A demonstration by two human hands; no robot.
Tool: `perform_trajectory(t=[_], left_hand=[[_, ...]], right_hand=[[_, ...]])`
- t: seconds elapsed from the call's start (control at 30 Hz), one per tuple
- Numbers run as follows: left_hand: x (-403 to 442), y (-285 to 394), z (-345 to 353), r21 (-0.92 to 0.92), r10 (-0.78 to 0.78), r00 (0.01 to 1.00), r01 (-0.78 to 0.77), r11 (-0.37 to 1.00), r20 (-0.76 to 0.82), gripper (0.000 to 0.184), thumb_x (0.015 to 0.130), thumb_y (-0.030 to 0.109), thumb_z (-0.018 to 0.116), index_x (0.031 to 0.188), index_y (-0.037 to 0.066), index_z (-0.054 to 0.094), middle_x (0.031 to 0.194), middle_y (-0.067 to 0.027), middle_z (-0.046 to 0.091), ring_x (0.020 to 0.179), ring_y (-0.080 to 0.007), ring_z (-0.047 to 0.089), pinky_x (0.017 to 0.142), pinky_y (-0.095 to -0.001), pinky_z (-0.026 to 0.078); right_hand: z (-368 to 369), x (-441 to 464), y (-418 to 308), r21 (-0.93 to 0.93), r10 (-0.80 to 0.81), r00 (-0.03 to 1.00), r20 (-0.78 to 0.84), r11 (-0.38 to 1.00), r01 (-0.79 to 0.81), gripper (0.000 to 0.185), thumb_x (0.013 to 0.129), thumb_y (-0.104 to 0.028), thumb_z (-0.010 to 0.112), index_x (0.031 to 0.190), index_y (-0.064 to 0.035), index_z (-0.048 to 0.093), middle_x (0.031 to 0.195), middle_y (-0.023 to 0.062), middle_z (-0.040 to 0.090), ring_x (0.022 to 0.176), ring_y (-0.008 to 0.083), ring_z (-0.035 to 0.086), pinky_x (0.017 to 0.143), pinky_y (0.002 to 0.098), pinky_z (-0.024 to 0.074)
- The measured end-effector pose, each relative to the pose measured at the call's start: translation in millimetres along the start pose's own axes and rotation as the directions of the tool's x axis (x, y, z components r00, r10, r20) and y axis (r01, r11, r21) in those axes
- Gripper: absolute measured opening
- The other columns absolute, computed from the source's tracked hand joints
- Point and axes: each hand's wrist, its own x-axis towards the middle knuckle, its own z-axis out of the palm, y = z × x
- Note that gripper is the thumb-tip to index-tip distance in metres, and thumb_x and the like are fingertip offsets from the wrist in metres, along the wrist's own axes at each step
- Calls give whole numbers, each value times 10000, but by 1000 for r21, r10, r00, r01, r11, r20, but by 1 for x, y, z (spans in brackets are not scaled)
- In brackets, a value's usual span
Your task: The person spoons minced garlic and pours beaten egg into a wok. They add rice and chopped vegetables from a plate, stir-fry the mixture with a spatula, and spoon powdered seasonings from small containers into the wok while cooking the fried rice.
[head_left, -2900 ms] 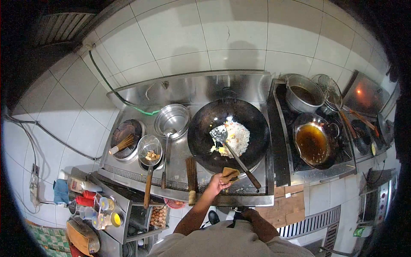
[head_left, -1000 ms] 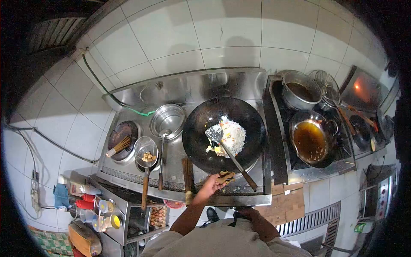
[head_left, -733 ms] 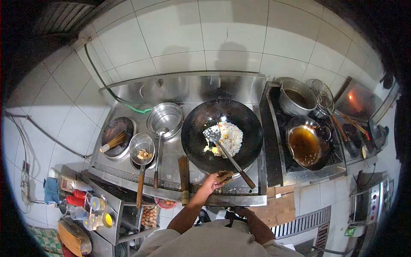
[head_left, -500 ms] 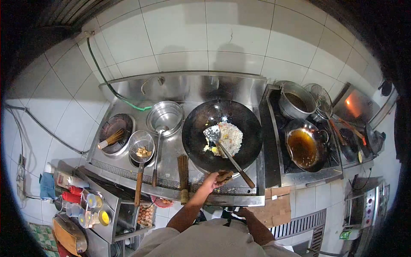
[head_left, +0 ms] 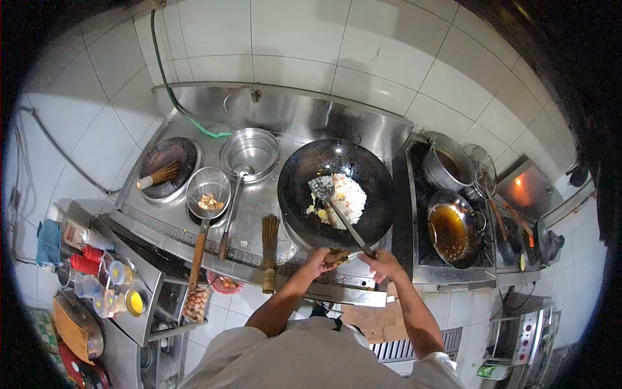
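A large black wok [head_left: 301, 223] sits on the steel stove with white rice [head_left: 350, 201] and bits of yellow egg in it. The metal blade of a wok spatula [head_left: 346, 222] lies on the rice, its long handle leaning over the near rim. My right hand [head_left: 385, 264] is closed around the handle's lower end. At the wok's near edge my left hand [head_left: 316, 262] grips a folded brown cloth [head_left: 336, 257]. Part of the cloth and the rim beneath it are hidden by the fingers.
Left of the wok are a bamboo brush [head_left: 269, 243], a ladle in a steel pot [head_left: 249, 155] and a strainer [head_left: 208, 188] with light brown pieces. A pan of brown oil [head_left: 447, 227] stands right. Sauce bottles [head_left: 84, 262] crowd the left counter.
My right hand has come up from below the stove edge to the spatula handle. My left hand still holds the cloth by the wok. The camera view has tilted.
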Motion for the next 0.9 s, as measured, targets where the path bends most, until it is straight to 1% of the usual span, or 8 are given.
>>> perform_trajectory(t=[0.07, 0.2, 0.3, 0.4, 0.5, 0.57, 0.8, 0.9], left_hand=[[5, -5, -7, -6, 23, 999, -23, 1000, 29, 285, 919, 217, 589, 1130, 25, 575, 1083, -152, 652, 932, -316, 659, 700, -419, 618], [2, -5, -11, -5, 85, 982, -86, 996, 171, 269, 928, 200, 581, 1151, 50, 568, 1105, -150, 634, 928, -293, 663, 730, -439, 610], [32, -20, -27, 11, 68, 954, -75, 997, 291, 336, 939, 269, 586, 1210, 70, 595, 1126, -137, 662, 882, -258, 693, 702, -374, 619], [-5, -2, -5, 20, 90, 994, -91, 996, 67, 324, 946, 302, 592, 1182, 84, 634, 1099, -115, 675, 863, -224, 698, 700, -343, 619], [1, 2, -4, 34, 10, 991, -14, 999, 132, 323, 952, 265, 577, 1211, 73, 594, 1147, -128, 633, 948, -263, 681, 718, -364, 637], [-9, 8, 5, 116, -42, 999, 40, 992, 13, 291, 952, 262, 589, 1186, 91, 624, 1152, -109, 625, 957, -247, 676, 740, -351, 635], [5, -6, -12, 110, 27, 990, -42, 993, 137, 358, 987, 305, 560, 1293, 120, 572, 1180, -74, 651, 998, -196, 679, 776, -320, 617], [15, -27, -28, 339, 429, 836, -535, 774, 341, 365, 994, 307, 549, 1299, 107, 565, 1183, -75, 651, 1022, -203, 674, 804, -339, 611]], right_hand=[[12, 45, 10, -651, -514, 820, -251, 717, 251, 560, 915, -438, 637, 1119, 74, 535, 895, 288, 676, 736, 409, 707, 744, 492, 583], [-13, 78, -14, -522, -487, 858, -164, 781, 343, 469, 901, -332, 627, 1116, 79, 556, 890, 293, 668, 744, 437, 695, 759, 507, 542], [-57, -4, -61, -271, -213, 969, -123, 947, 173, 472, 953, -326, 584, 1228, 54, 535, 940, 351, 664, 879, 431, 704, 779, 472, 545], [-68, -46, -24, -694, -650, 743, -161, 610, 383, 508, 1004, -278, 509, 1405, 24, 433, 905, 355, 667, 717, 386, 725, 674, 473, 569], [-39, -72, 1, -787, -402, 911, -90, 590, 182, 636, 937, -154, 544, 1523, -36, 325, 944, 295, 699, 776, 352, 737, 664, 518, 565], [0, -61, 28, -947, -372, 923, -99, 320, 28, 728, 883, -101, 562, 1540, -3, 264, 934, 274, 707, 765, 365, 731, 685, 525, 572], [-65, -57, -39, -798, -375, 921, 107, 520, 305, 531, 883, -77, 491, 1390, 74, 440, 1001, 296, 697, 898, 415, 716, 789, 549, 569], [-17, -20, 21, -949, -510, 860, -13, 277, 150, 509, 895, -88, 465, 1394, 13, 458, 1026, 317, 681, 956, 430, 696, 850, 543, 553]])
